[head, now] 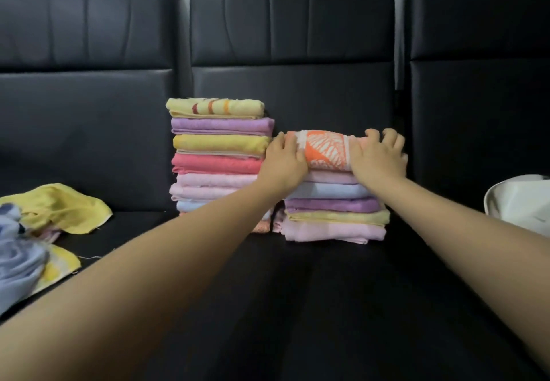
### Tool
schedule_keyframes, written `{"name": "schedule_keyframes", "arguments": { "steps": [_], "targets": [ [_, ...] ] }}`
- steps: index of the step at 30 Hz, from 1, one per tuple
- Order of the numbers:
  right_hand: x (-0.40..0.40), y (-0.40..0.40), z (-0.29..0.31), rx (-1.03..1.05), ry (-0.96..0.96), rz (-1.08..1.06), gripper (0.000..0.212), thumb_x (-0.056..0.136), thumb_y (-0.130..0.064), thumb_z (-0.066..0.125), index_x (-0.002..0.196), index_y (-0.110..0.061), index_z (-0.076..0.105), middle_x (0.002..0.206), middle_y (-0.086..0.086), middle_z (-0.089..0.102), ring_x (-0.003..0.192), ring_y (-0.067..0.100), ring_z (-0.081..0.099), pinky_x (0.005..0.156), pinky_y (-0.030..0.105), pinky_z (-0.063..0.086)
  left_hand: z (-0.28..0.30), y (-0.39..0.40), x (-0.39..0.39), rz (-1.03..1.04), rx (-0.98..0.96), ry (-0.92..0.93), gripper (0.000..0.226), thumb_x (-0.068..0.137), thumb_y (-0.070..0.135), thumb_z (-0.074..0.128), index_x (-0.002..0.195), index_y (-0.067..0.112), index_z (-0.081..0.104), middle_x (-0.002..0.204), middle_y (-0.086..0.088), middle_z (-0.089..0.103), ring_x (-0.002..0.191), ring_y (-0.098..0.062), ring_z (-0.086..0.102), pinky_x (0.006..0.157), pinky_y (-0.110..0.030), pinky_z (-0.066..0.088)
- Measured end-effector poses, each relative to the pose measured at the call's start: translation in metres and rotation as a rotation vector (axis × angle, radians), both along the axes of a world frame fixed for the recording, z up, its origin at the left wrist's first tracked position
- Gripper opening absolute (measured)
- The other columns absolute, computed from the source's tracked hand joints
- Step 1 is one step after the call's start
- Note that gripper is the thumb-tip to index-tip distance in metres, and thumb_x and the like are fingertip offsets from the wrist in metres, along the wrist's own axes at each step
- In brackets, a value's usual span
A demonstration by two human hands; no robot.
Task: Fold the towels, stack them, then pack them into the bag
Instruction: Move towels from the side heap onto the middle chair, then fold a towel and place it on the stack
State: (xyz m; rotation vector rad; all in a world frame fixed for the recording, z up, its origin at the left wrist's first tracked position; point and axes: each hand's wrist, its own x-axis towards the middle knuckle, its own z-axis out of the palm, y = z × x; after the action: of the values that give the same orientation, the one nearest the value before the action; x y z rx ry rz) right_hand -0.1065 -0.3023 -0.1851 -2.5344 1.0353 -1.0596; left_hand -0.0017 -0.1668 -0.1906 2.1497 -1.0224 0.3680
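Orange-and-white patterned folded towel (324, 150) sits on top of the short stack (334, 211), the left hand (284, 162) curled over its left end and the right hand (379, 157) curled over its right end, both gripping it. Immediately left of the short stack, nearly touching it, stands the taller stack (218, 154); unfolded towels (38, 232) lie well to its left at the sofa's (297, 306) seat edge. Right of the short stack, past open dark seat, a white bag (520, 202) shows at the frame edge.
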Motion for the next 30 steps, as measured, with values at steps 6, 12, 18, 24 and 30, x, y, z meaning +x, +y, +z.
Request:
{"name": "schedule_keyframes", "arguments": {
  "steps": [6, 12, 18, 24, 30],
  "targets": [
    [-0.03, 0.11, -0.007, 0.07, -0.122, 0.429, 0.024, 0.098, -0.022, 0.043, 0.093, -0.007, 0.061, 0.101, 0.013, 0.063, 0.099, 0.032, 0.055, 0.081, 0.041, 0.042, 0.009, 0.129, -0.035, -0.02, -0.276, 0.269, 0.036, 0.101, 0.018, 0.034, 0.104, 0.008, 0.069, 0.108, -0.004, 0.068, 0.098, -0.021, 0.06, 0.089, -0.034, 0.045],
    [-0.012, 0.257, -0.053, 0.103, 0.29, 0.719, 0.035, 0.093, -0.03, 0.045, 0.08, -0.007, 0.068, 0.083, 0.008, 0.068, 0.08, 0.027, 0.062, 0.074, 0.042, 0.052, -0.013, 0.317, -0.029, 0.26, -0.064, 0.261, 0.042, 0.099, 0.024, 0.042, 0.067, 0.019, 0.068, 0.072, 0.005, 0.068, 0.076, -0.016, 0.065, 0.068, -0.029, 0.049],
    [0.059, 0.387, -0.06, 0.338, 0.305, 0.86, 0.036, 0.088, -0.029, 0.044, 0.082, -0.001, 0.067, 0.079, 0.013, 0.069, 0.066, 0.026, 0.061, 0.06, 0.036, 0.048, -0.036, 0.489, -0.012, 0.619, -0.095, 0.184, 0.032, 0.095, 0.019, 0.043, 0.081, 0.016, 0.072, 0.08, -0.004, 0.065, 0.081, -0.026, 0.06, 0.066, -0.031, 0.039],
    [0.12, 0.48, -0.05, 0.685, 0.186, 0.902, 0.03, 0.091, -0.026, 0.048, 0.076, -0.002, 0.059, 0.075, 0.011, 0.052, 0.07, 0.022, 0.05, 0.065, 0.033, 0.041, -0.082, 0.58, 0.021, 0.827, -0.168, 0.341, 0.023, 0.091, 0.027, 0.046, 0.1, 0.015, 0.063, 0.102, -0.009, 0.067, 0.098, -0.034, 0.06, 0.079, -0.037, 0.044],
    [0.167, 0.534, -0.054, 0.705, 0.05, 0.839, 0.028, 0.089, -0.034, 0.055, 0.072, -0.012, 0.053, 0.066, 0.005, 0.053, 0.069, 0.025, 0.054, 0.063, 0.04, 0.049, -0.095, 0.577, 0.045, 0.834, -0.149, 0.429, 0.033, 0.092, 0.037, 0.047, 0.122, 0.026, 0.056, 0.106, 0.004, 0.065, 0.095, -0.02, 0.06, 0.08, -0.032, 0.043]
  ]
}}
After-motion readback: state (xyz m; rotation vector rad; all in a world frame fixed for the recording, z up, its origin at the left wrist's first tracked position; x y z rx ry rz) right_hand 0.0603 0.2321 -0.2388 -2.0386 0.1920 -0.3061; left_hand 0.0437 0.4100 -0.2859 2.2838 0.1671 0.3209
